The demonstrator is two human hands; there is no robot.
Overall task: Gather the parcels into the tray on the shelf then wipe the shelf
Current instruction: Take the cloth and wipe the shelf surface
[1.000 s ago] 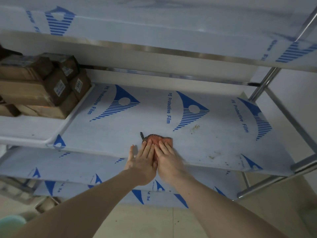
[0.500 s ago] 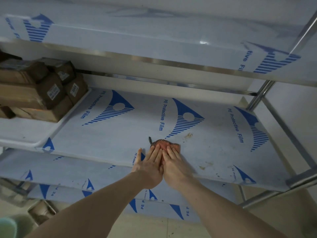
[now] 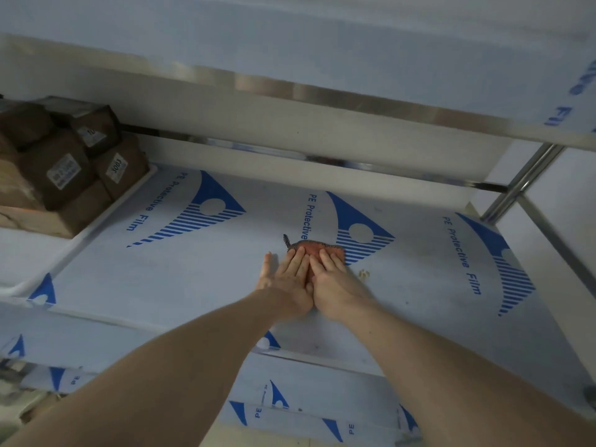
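Note:
An orange cloth (image 3: 317,247) with a dark edge lies flat on the shelf (image 3: 167,279), which is covered in white film with blue print. My left hand (image 3: 287,282) and my right hand (image 3: 335,282) press side by side on the cloth, palms down, fingers flat and close together. Most of the cloth is hidden under them. Several brown cardboard parcels (image 3: 61,166) with white labels are stacked in the white tray (image 3: 29,253) at the shelf's left end.
A small crumb of dirt (image 3: 364,273) lies just right of my right hand. The upper shelf (image 3: 322,85) hangs low above. A steel post (image 3: 519,185) stands at the back right. Lower shelves (image 3: 306,414) show below the front edge.
Both hands have pushed the cloth away from the front edge toward the back of the shelf. The brown stain that lay beyond the cloth is now beside my right hand.

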